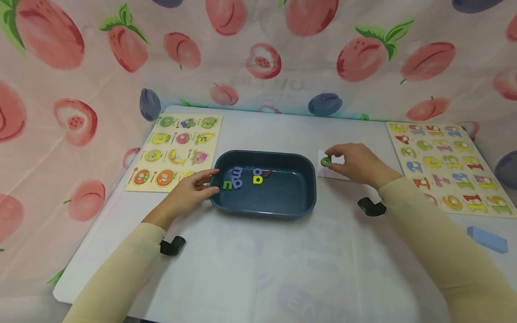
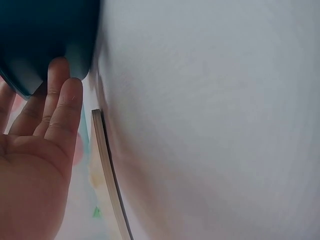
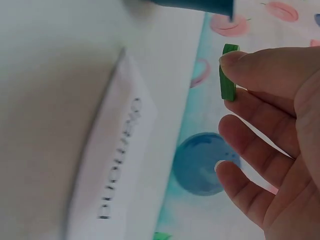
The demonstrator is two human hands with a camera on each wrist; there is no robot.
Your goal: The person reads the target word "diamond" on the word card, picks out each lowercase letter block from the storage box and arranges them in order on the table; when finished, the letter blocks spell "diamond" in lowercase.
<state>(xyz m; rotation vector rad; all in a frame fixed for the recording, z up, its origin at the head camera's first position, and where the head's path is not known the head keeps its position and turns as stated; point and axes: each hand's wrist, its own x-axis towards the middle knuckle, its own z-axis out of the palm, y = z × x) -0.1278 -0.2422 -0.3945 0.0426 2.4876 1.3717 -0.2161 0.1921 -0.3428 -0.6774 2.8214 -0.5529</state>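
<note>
In the head view, my right hand (image 1: 355, 163) pinches a small green letter piece (image 1: 325, 161) between thumb and fingertips, over a white card (image 1: 335, 172). The right wrist view shows the green letter piece (image 3: 228, 75) edge-on and a printed word on the card (image 3: 125, 150). My left hand (image 1: 187, 193) rests its fingertips against the left end of a dark blue tray (image 1: 262, 211); in the left wrist view its fingers (image 2: 65, 107) lie fairly straight along the tray's outer wall. Purple letters (image 1: 237, 172), a green letter (image 1: 228, 184), a yellow letter (image 1: 257, 179) and a red piece (image 1: 268, 173) lie in the tray.
A wooden fruit puzzle board (image 1: 177, 143) lies behind the left hand. At the right is a number puzzle board (image 1: 448, 168), partly behind the right forearm, with a light blue block (image 1: 487, 239) in front of it. A fruit-patterned cloth (image 1: 262, 27) hangs behind the table.
</note>
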